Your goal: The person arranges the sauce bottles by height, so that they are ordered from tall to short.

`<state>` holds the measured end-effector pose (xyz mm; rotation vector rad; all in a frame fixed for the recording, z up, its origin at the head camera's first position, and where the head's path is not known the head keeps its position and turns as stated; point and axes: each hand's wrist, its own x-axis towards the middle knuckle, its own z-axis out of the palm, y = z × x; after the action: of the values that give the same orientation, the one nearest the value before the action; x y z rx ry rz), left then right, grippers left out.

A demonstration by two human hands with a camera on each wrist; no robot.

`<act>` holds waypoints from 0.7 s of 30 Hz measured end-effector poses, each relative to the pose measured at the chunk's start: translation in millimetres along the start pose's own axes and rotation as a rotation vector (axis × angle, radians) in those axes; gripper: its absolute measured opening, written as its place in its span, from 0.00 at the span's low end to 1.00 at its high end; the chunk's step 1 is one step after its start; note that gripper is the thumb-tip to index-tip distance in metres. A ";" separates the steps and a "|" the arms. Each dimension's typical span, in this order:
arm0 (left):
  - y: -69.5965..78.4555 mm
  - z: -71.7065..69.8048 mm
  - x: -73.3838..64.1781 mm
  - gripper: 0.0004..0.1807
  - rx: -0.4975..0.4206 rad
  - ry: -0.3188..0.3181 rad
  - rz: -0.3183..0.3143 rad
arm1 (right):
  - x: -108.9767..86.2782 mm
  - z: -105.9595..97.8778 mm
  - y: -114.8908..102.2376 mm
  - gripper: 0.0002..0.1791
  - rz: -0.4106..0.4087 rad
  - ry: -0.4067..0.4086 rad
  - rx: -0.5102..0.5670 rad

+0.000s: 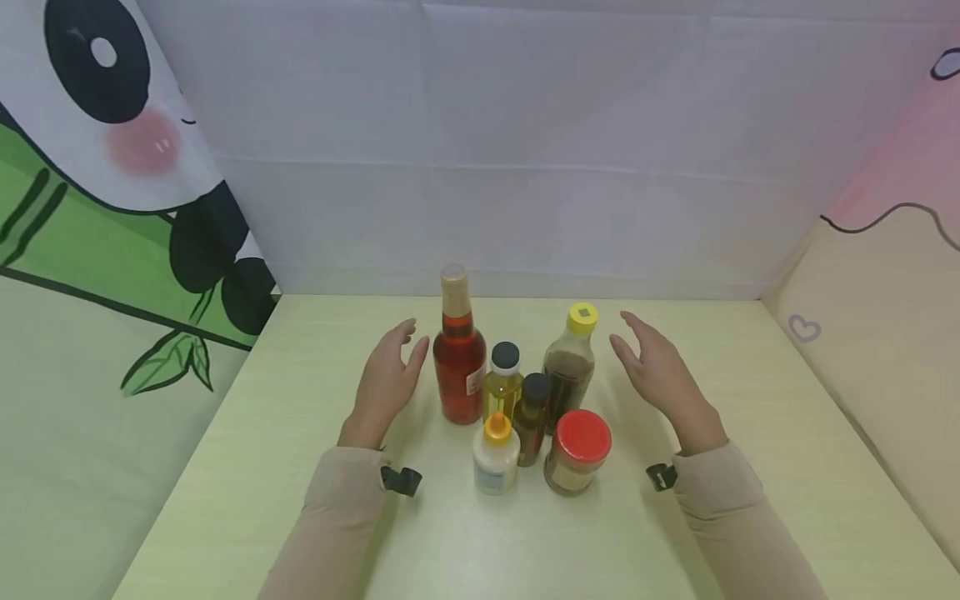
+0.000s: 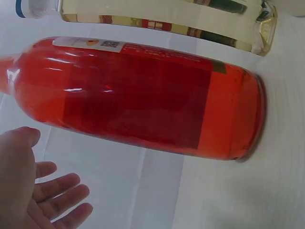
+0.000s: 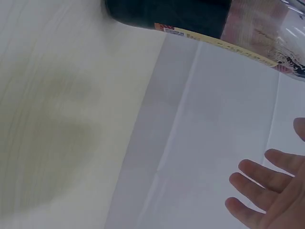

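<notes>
Several bottles stand clustered on the pale table [image 1: 300, 467]. A tall red-liquid bottle [image 1: 458, 358] [image 2: 143, 107] is at the left, a dark-sauce bottle with a yellow cap [image 1: 571, 362] [image 3: 200, 19] at the right. Between them are a yellow-oil bottle with a black cap [image 1: 503, 385], a small dark bottle [image 1: 533, 418], a white bottle with an orange cap [image 1: 496, 457] and a red-lidded jar [image 1: 576, 452]. My left hand [image 1: 388, 377] [image 2: 33, 200] hovers with fingers straight just left of the red bottle. My right hand [image 1: 654, 367] [image 3: 267, 191], also flat and holding nothing, is just right of the dark-sauce bottle.
White cloth walls the table at the back [image 1: 525, 167]. A panda-print curtain [image 1: 90, 167] hangs on the left and a pink and beige one [image 1: 885, 275] on the right. Small black clips sit at both wrists.
</notes>
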<state>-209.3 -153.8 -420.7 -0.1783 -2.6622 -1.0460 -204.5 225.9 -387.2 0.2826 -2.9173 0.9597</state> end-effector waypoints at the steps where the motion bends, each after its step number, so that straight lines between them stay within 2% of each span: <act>1: 1.6 -0.2 0.0 0.28 -0.028 0.009 0.010 | -0.4 -0.3 -1.1 0.35 -0.002 0.003 0.003; 8: 10.7 -1.5 -0.7 0.24 -0.210 0.073 0.104 | -5.1 -2.6 -9.6 0.33 -0.025 0.033 0.023; 21: 25.7 -3.3 -0.5 0.21 -0.334 0.148 0.213 | -14.1 -8.5 -31.7 0.29 -0.068 0.080 0.058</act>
<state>-202.7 -137.3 -401.9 -0.4228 -2.2647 -1.3641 -184.6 208.0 -363.5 0.3355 -2.7925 1.0214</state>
